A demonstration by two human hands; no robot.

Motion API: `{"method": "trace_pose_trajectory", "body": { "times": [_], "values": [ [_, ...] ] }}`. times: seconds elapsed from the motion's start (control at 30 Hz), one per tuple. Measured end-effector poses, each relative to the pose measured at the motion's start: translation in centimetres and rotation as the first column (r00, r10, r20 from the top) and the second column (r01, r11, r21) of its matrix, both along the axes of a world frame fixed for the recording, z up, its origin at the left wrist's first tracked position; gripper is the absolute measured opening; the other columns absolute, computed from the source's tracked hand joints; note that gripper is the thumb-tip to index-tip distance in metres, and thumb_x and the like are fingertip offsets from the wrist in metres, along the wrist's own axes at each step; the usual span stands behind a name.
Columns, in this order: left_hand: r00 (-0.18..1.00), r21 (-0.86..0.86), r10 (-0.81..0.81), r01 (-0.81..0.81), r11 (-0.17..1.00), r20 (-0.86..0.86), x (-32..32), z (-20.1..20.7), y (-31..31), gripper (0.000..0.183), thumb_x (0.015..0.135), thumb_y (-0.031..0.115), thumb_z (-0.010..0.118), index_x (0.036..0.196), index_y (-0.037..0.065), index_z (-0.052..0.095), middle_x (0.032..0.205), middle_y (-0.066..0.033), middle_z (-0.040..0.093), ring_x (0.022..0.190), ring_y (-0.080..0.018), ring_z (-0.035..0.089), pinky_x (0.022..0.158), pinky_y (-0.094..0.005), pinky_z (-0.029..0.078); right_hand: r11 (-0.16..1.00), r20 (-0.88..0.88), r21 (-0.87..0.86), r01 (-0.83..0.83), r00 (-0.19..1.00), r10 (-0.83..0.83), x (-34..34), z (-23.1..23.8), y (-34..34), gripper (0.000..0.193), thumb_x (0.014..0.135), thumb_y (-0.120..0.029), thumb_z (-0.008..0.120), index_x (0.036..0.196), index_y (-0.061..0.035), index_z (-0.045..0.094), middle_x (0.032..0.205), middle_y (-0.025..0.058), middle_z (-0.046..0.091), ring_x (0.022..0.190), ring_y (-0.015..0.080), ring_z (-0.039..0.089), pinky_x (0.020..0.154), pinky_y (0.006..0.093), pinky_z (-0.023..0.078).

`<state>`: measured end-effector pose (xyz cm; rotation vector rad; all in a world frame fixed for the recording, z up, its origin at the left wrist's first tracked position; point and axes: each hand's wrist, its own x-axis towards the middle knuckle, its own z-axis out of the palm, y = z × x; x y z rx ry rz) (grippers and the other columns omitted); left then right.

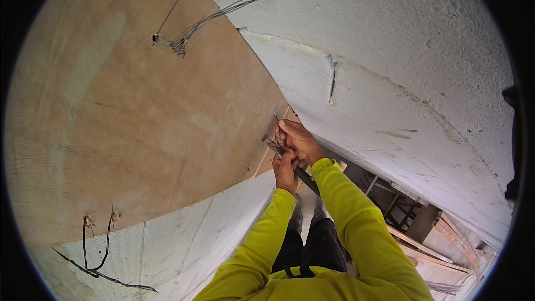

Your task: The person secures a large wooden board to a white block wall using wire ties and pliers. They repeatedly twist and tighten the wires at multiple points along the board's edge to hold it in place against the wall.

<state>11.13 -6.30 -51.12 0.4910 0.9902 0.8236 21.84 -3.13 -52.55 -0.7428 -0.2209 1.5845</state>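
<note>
Both of my hands are together at the right edge of a brown plywood panel (167,117), close to a rough white wall (390,100). My left hand (286,174) is closed around what looks like a hammer (308,180), near its head; the dark handle slants down to the right. Just above it, my right hand (301,140) is closed, its fingers pinched by the panel's edge. A thin metal piece (276,116), perhaps a nail or wire, sticks out at those fingertips. My fingers partly hide the hammer's head and the thin piece.
A bundle of bent grey wires (203,22) pokes from the upper panel. Black wires (92,267) hang at its lower left. My legs (312,239) stand below, and timber boards (426,245) lie at the lower right.
</note>
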Motion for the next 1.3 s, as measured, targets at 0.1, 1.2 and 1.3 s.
{"method": "trace_pose_trajectory", "body": {
  "times": [0.1, 1.2, 1.3],
  "values": [
    [1.0, 0.035, -0.021, 0.022, 0.999, -0.022, -0.9, 0.2, -0.5, 0.011, 0.093, 0.021, 0.064, 0.094, 0.011, 0.059, 0.085, 0.0001, 0.059, 0.059, -0.0091, 0.042, 0.059, -0.0288, 0.043, 0.999, 0.066, 0.045, 0.03, 0.997, -0.033, 0.0, 0.5, 0.3, 0.034, 0.097, -0.038, 0.067, 0.083, -0.009, 0.057, 0.069, -0.0022, 0.05, 0.061, 0.0089, 0.048, 0.054, 0.0251, 0.04],
    [0.972, -0.127, -0.076, 0.048, 0.991, -0.222, 3.4, 7.0, 2.2, 0.029, 0.105, 0.024, 0.044, 0.083, 0.007, 0.048, 0.073, -0.0029, 0.048, 0.052, -0.0097, 0.041, 0.042, -0.0275, 0.035, 0.961, 0.311, -0.19, -0.202, 0.916, 0.254, 5.0, 8.1, -10.7, 0.034, 0.09, -0.007, 0.059, 0.123, -0.0006, 0.053, 0.11, 0.0117, 0.068, 0.09, 0.0237, 0.073, 0.077, 0.0363, 0.062],
    [0.978, -0.134, -0.066, 0.04, 0.99, -0.197, 3.4, 6.9, 2.2, 0.029, 0.106, 0.025, 0.044, 0.083, 0.008, 0.048, 0.074, -0.003, 0.048, 0.052, -0.0096, 0.041, 0.042, -0.0275, 0.035, 0.955, 0.245, -0.173, -0.241, 0.929, 0.278, 5.5, 7.9, -10.6, 0.039, 0.092, -0.012, 0.063, 0.127, -0.0014, 0.05, 0.11, 0.0128, 0.067, 0.093, 0.0272, 0.072, 0.08, 0.0405, 0.062]
  ]
}}
